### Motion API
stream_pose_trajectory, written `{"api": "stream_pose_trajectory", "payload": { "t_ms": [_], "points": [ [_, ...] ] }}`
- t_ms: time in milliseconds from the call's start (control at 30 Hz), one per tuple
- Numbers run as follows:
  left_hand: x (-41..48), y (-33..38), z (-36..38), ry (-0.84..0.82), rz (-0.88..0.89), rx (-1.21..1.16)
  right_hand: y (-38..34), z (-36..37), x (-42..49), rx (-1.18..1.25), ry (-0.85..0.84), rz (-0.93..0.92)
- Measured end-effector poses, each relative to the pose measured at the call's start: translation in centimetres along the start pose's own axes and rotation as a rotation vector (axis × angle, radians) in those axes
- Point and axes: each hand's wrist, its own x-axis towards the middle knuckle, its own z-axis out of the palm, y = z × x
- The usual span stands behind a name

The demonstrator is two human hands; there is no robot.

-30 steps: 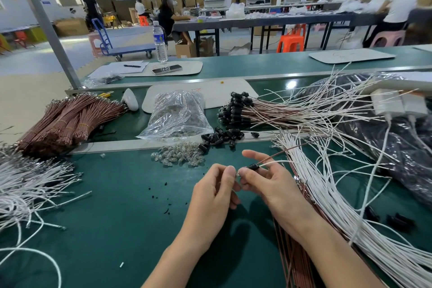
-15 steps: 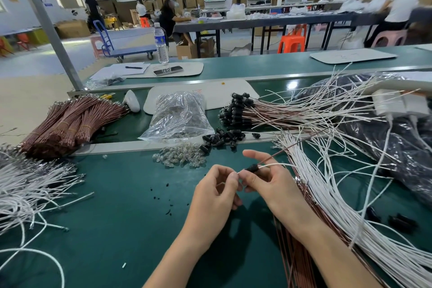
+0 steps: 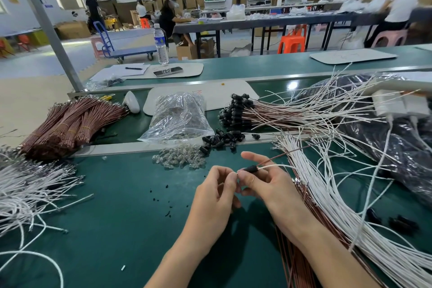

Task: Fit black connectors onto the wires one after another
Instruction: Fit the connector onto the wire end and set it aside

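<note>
My right hand (image 3: 264,182) pinches a small black connector (image 3: 250,169) with a white wire (image 3: 275,166) and a brown wire (image 3: 280,155) running out of it to the right. My left hand (image 3: 215,194) touches the connector's left end, its thumb and forefinger closed on the wire tips there. Loose black connectors (image 3: 222,139) lie in a small heap behind my hands. Finished wires with black connectors (image 3: 236,112) are piled further back. A long bundle of white wires (image 3: 332,206) lies along my right arm.
A clear bag (image 3: 180,117) and a scatter of small glass bulbs (image 3: 180,159) sit ahead on the green table (image 3: 117,229). Brown wire bundles (image 3: 70,121) lie far left, loose white wires (image 3: 30,187) at the left edge, a dark plastic bag (image 3: 397,147) on the right.
Both hands have stayed together in the same spot. The black connector sits a little further out from my right fingertips along the wires.
</note>
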Motion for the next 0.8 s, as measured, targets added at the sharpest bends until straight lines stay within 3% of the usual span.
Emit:
{"api": "stream_pose_trajectory", "payload": {
  "t_ms": [133,267,333,467,667,800],
  "points": [
    [0.0,-0.1,-0.3,0.014,0.036,0.113,0.2,0.0,0.1,0.034,0.015,0.013],
    [1.7,-0.9,-3.5,0.249,0.136,0.552,0.3,-0.5,0.4,0.133,0.056,0.047],
    [2.6,-1.4,-5.1,0.289,0.058,0.744,0.3,-0.7,0.5,0.235,0.061,0.075],
    [3.3,-2.4,-5.3,0.216,-0.065,0.977,0.4,-0.8,0.7,0.324,0.055,0.114],
    [3.1,-2.0,-5.1,0.286,0.009,0.965,0.4,-0.8,0.6,0.333,0.044,0.140],
    [1.8,-0.2,-3.5,0.291,0.142,0.383,0.3,-0.6,0.7,0.372,0.051,0.136]
  ]
}}
